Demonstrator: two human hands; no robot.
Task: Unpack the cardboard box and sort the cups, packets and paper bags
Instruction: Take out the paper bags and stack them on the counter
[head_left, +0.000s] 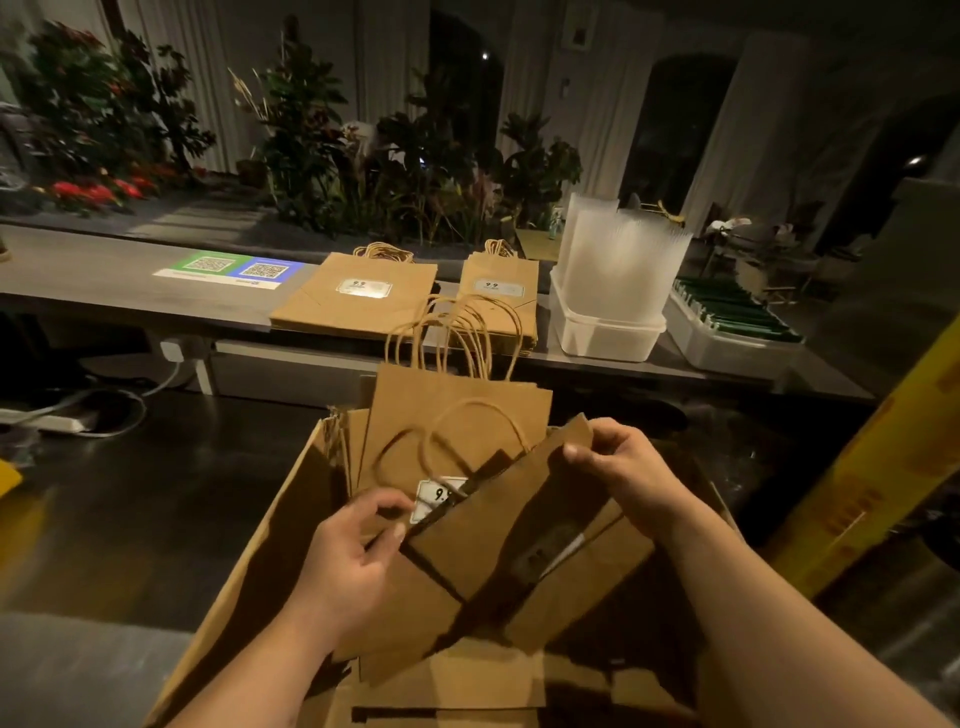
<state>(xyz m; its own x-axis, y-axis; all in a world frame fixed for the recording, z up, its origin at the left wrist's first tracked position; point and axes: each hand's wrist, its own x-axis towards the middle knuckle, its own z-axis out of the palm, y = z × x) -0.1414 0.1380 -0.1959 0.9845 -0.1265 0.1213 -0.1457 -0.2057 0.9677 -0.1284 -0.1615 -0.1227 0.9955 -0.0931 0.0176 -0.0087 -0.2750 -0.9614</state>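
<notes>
Two hands hold a tilted bundle of paper bags (493, 535) over the open cardboard box (260, 561): the left hand (353, 561) pinches its near-left edge, and the right hand (623, 470) curls over its far-right corner. More upright bags (457, 415) stand in the box just behind. On the far counter (104, 275) lie a wide stack (358, 301) and a narrower stack (501, 299), left of clear cups (623, 254).

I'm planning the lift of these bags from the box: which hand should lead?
Probably the right hand: it pinches the top edge of the tilted bags, nearer the counter stacks. The left hand only holds their lower corner inside the box.
</notes>
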